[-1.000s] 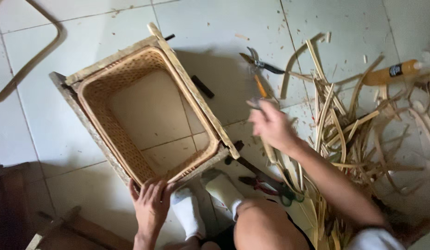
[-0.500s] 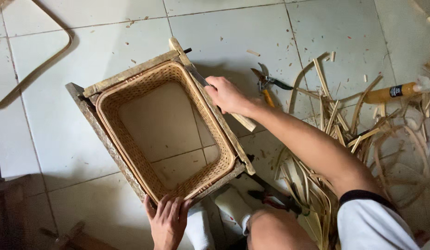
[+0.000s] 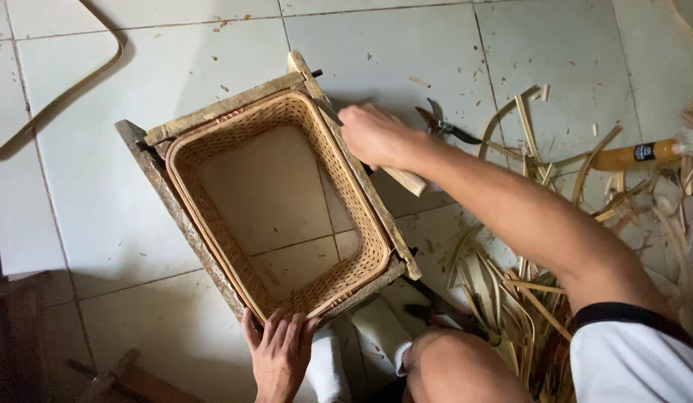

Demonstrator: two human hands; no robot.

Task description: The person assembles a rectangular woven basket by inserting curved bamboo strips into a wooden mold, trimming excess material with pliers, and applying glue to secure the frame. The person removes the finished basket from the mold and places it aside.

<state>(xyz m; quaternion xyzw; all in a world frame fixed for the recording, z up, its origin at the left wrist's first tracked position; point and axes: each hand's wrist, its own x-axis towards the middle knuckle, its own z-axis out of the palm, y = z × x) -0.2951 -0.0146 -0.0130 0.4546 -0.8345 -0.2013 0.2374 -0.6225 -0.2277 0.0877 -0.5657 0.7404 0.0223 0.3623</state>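
The right hand (image 3: pixel 372 134) has slid along the frame rim, fingers closed round a wooden-handled knife (image 3: pixel 406 181); left hand (image 3: pixel 279 351) fingers spread, pressing the woven basket (image 3: pixel 279 201) beneath them. Best keep the blade flat, strokes away from those fingers

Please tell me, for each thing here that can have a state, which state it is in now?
Woven basket frame: bottomless, floor tiles visible through it, set in a wooden mould.
Left hand: fingers pressed on the frame's near rim.
Right hand: closed on a wooden-handled knife, blade at the far right rim.
Pruning shears: lying on the floor, untouched.
Yellow bottle: lying on its side.
Cane strips: loose, piled on the floor.
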